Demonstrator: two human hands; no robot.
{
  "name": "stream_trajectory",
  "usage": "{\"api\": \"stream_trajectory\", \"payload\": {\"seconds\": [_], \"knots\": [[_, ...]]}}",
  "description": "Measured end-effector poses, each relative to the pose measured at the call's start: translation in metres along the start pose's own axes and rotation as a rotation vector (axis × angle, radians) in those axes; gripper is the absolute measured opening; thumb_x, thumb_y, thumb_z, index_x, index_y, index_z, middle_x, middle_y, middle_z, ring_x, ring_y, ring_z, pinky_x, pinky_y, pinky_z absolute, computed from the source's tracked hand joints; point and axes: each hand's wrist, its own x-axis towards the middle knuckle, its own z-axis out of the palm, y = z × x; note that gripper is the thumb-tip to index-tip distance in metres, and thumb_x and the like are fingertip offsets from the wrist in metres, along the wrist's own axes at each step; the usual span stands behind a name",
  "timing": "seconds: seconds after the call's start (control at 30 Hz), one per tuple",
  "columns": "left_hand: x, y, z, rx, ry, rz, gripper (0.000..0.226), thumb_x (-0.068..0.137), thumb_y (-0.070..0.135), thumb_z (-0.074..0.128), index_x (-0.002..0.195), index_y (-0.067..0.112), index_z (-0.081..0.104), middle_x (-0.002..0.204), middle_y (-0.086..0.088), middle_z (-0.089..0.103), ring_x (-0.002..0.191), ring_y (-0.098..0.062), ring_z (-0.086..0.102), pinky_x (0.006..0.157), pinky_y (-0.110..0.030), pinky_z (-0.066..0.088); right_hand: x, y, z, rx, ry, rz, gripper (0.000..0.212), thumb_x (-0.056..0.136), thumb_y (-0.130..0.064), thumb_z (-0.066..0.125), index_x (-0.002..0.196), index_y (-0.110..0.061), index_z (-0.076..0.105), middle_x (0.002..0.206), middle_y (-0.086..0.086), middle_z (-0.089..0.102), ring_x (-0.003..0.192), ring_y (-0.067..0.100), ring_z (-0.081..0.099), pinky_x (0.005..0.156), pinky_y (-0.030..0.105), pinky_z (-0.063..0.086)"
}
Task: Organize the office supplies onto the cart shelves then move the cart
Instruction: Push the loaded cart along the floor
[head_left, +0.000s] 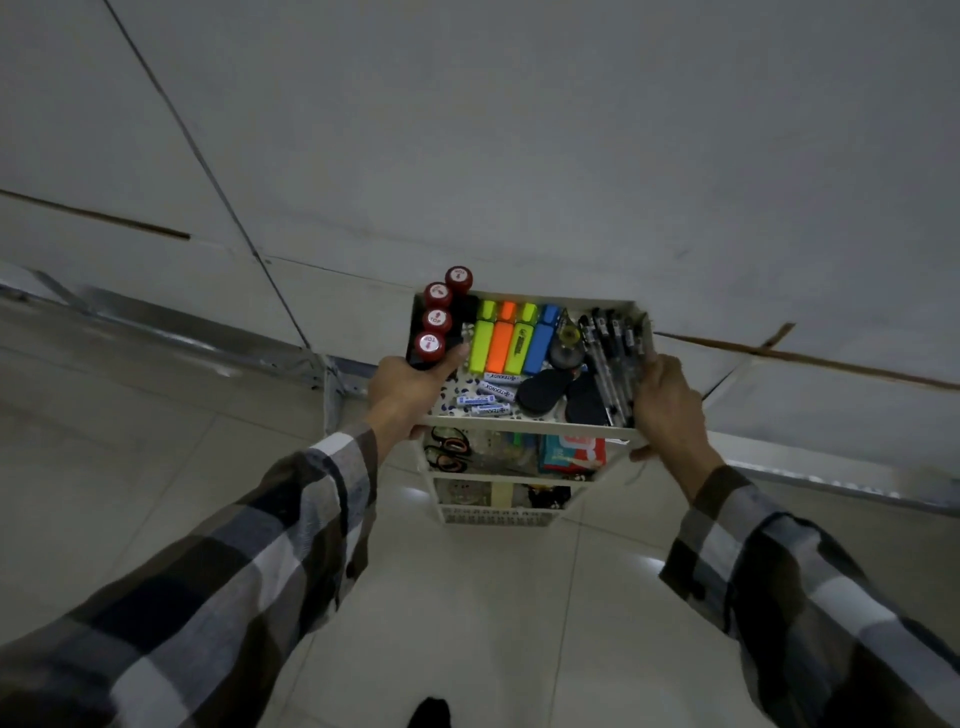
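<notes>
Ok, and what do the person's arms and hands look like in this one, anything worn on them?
Both arms are in long sleeves of a plaid shirt with large checks in dark navy, grey, brown and white. The left sleeve and right sleeve end in buttoned-looking cuffs at the wrists. The left hand and right hand are bare: no gloves, and no rings or watch can be made out.

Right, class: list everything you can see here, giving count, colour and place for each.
cart: one, white, three shelves, against the wall
stamps: four, red tops, top shelf left
highlighters: four, yellow, orange, green, blue, top shelf middle
pens: several, black, top shelf right
tubes: about four, white, top shelf front
scissors: orange-black, middle shelf left
left hand: grips cart's left edge
right hand: grips cart's right edge
</notes>
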Motion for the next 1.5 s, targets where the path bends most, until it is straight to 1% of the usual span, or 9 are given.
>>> {"api": "stream_trajectory", "payload": {"seconds": [0.17, 0.4, 0.5, 0.63, 0.8, 0.93, 1.13, 1.37, 1.5], "knots": [[0.011, 0.017, 0.004, 0.092, -0.022, 0.071, 0.07, 0.071, 0.075, 0.08, 0.09, 0.008, 0.073, 0.064, -0.004, 0.066, 0.051, -0.023, 0.061, 0.042, -0.028, 0.05, -0.006, 0.007, 0.003, -0.067, 0.168, -0.077, 0.055, 0.11, -0.05, 0.021, 0.162, -0.034, 0.014, 0.083, 0.007, 0.065, 0.064, 0.025, 0.061, 0.06, 0.033, 0.048], [0.038, 0.045, 0.017, 0.201, -0.032, 0.18, 0.124, 0.034, 0.105, 0.065, 0.116, 0.013, 0.062, 0.105, -0.009, 0.073, 0.087, -0.027, 0.073, 0.04, -0.03, 0.057, 0.018, 0.029, 0.017, -0.024, 0.324, -0.25, 0.052, 0.109, -0.053, 0.022, 0.159, -0.045, 0.011, 0.086, 0.006, 0.064, 0.068, 0.029, 0.064, 0.065, 0.049, 0.06], [0.038, 0.053, 0.017, 0.202, -0.054, 0.196, 0.117, 0.048, 0.099, 0.069, 0.124, 0.012, 0.05, 0.115, -0.009, 0.066, 0.094, -0.03, 0.069, 0.039, -0.032, 0.057, 0.026, 0.032, 0.022, -0.022, 0.329, -0.245, 0.052, 0.109, -0.053, 0.021, 0.159, -0.044, 0.013, 0.085, 0.005, 0.064, 0.067, 0.03, 0.064, 0.064, 0.053, 0.06], [0.037, 0.053, 0.017, 0.399, 0.081, 0.203, 0.138, 0.047, 0.11, 0.051, 0.146, 0.015, 0.034, 0.13, -0.014, 0.062, 0.109, -0.041, 0.067, 0.079, -0.054, 0.063, 0.019, 0.023, 0.019, -0.016, 0.323, -0.31, 0.053, 0.111, -0.047, 0.023, 0.161, -0.034, 0.017, 0.122, 0.015, 0.063, 0.1, 0.032, 0.065, 0.084, 0.045, 0.057], [0.043, 0.052, 0.019, 0.641, 0.066, 0.481, 0.115, 0.07, 0.102, 0.043, 0.164, 0.045, 0.011, 0.171, -0.005, 0.029, 0.15, -0.04, 0.035, 0.116, -0.066, 0.032, 0.021, 0.015, 0.015, -0.027, 0.272, -0.384, 0.058, 0.111, -0.045, 0.029, 0.164, -0.024, 0.013, 0.161, 0.011, 0.037, 0.138, 0.034, 0.049, 0.11, 0.053, 0.046], [0.057, 0.049, 0.018, 0.707, 0.027, 0.463, 0.12, 0.07, 0.104, 0.036, 0.164, 0.03, 0.026, 0.172, -0.004, 0.029, 0.153, -0.036, 0.035, 0.122, -0.063, 0.028, 0.038, 0.013, 0.014, -0.028, 0.242, -0.368, 0.067, 0.105, -0.063, 0.023, 0.162, -0.027, 0.017, 0.156, 0.012, 0.044, 0.13, 0.036, 0.057, 0.106, 0.058, 0.051], [0.067, 0.049, 0.02, 0.678, 0.019, 0.463, 0.125, 0.064, 0.107, 0.036, 0.166, 0.037, 0.016, 0.176, -0.006, 0.015, 0.158, -0.036, 0.026, 0.126, -0.064, 0.019, 0.056, 0.004, 0.007, -0.035, 0.192, -0.382, 0.079, 0.098, -0.073, 0.018, 0.158, -0.024, 0.024, 0.149, 0.014, 0.052, 0.126, 0.036, 0.06, 0.102, 0.057, 0.053], [0.062, 0.049, 0.034, 0.582, 0.038, 0.415, 0.124, 0.062, 0.107, 0.041, 0.165, 0.043, 0.013, 0.175, -0.006, 0.018, 0.153, -0.038, 0.036, 0.122, -0.063, 0.03, 0.077, -0.003, -0.007, -0.074, 0.13, -0.412, 0.052, 0.107, -0.047, 0.036, 0.152, -0.021, 0.033, 0.13, 0.012, 0.06, 0.102, 0.028, 0.068, 0.086, 0.052, 0.062], [0.067, 0.049, 0.034, 0.588, 0.056, 0.46, 0.128, 0.063, 0.108, 0.039, 0.163, 0.046, -0.011, 0.175, -0.008, 0.02, 0.152, -0.039, 0.039, 0.12, -0.067, 0.031, 0.077, -0.006, -0.005, -0.098, 0.122, -0.406, 0.058, 0.106, -0.049, 0.035, 0.156, -0.02, 0.029, 0.139, 0.013, 0.054, 0.116, 0.03, 0.061, 0.097, 0.055, 0.057]]}}
